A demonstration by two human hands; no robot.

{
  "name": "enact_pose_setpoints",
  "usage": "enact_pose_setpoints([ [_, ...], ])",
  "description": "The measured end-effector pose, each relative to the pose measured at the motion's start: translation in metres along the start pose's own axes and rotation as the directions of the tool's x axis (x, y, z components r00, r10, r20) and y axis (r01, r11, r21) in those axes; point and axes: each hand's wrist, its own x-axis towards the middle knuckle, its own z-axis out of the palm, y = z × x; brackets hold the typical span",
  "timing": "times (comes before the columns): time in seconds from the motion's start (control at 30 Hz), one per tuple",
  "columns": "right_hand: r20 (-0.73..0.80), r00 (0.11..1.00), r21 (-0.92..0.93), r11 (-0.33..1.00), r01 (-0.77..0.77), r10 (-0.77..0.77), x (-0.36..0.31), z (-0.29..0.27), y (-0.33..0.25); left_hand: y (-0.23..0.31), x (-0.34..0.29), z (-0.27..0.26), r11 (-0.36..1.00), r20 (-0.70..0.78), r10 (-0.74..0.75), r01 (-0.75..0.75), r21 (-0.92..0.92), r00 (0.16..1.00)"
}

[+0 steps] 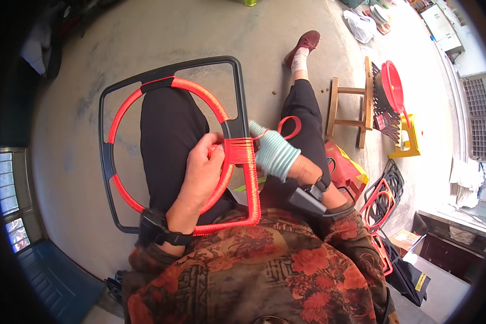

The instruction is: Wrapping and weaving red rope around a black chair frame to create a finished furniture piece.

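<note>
A black square frame with a round inner ring (104, 116) rests across my left thigh. Red cord (254, 190) is wound tightly around much of the ring and the near right corner. Several strands of it bridge the ring and the frame's right bar (239, 152). My bare left hand (204, 167) is closed on the wrapped ring beside those strands, its fingertips partly hidden. Just right of the bar, my right hand (275, 154), in a striped pale-green glove, grips the cord, which runs taut from the bar. A loop of red strip (291, 127) stands out beyond it.
To the right are a wooden stool (346, 122), a red round basket (393, 86) and a yellow plastic stool (407, 137). Nearer lie a red and yellow bag (343, 167) and more frames with red winding (380, 202). A blue door mat (65, 281) is at lower left.
</note>
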Motion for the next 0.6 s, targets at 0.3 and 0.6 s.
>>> enact_pose_setpoints([
  [0.3, -0.319, 0.824, -0.462, 0.836, 0.296, -0.468, -0.007, -0.011, -0.053, 0.030, -0.017, 0.014, 0.333, -0.022, 0.879, -0.581, 0.742, 0.476],
  [0.6, -0.679, 0.734, 0.618, 0.523, 0.587, -0.021, 0.000, -0.044, -0.002, 0.015, -0.008, 0.010, 0.869, -0.176, 0.483, -0.444, 0.221, 0.858],
])
